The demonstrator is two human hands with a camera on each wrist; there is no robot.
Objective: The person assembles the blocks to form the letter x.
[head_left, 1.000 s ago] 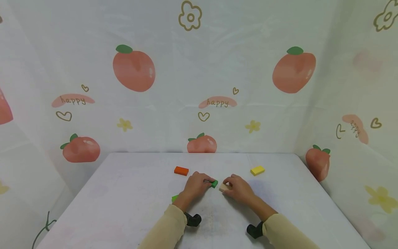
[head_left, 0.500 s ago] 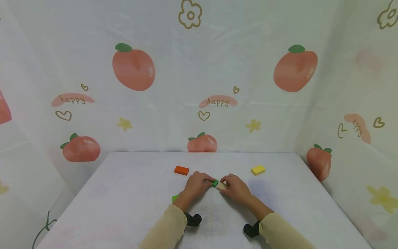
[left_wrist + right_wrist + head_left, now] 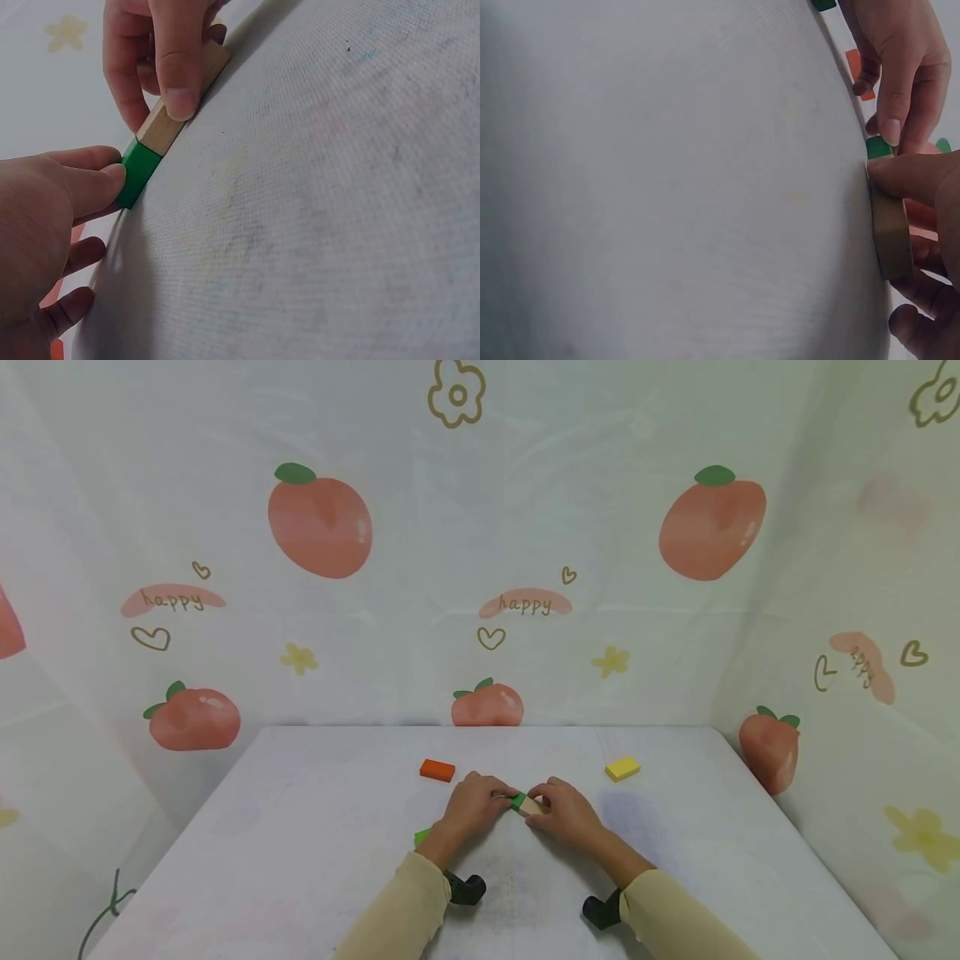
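A green block (image 3: 517, 802) and a plain wooden block (image 3: 532, 807) lie end to end on the white table, their ends touching. My left hand (image 3: 474, 808) pinches the green block between thumb and fingers. On the other side, my right hand (image 3: 572, 817) holds the wooden block. The left wrist view shows the green block (image 3: 139, 174) in line with the wooden block (image 3: 160, 129), the right thumb lying along the wood. From the right wrist, the wooden block (image 3: 892, 232) appears long, and most of the green block (image 3: 879, 147) is hidden by fingers.
An orange block (image 3: 437, 770) lies behind my left hand. A yellow block (image 3: 622, 768) is at the back right. Partly covered by my left wrist is a light green block (image 3: 422, 837). A printed cloth wall (image 3: 405, 677) stands beyond the table's back edge.
My right hand has moved left with the wooden block, closing the gap to the green block. The left hand and its green block have stayed in place.
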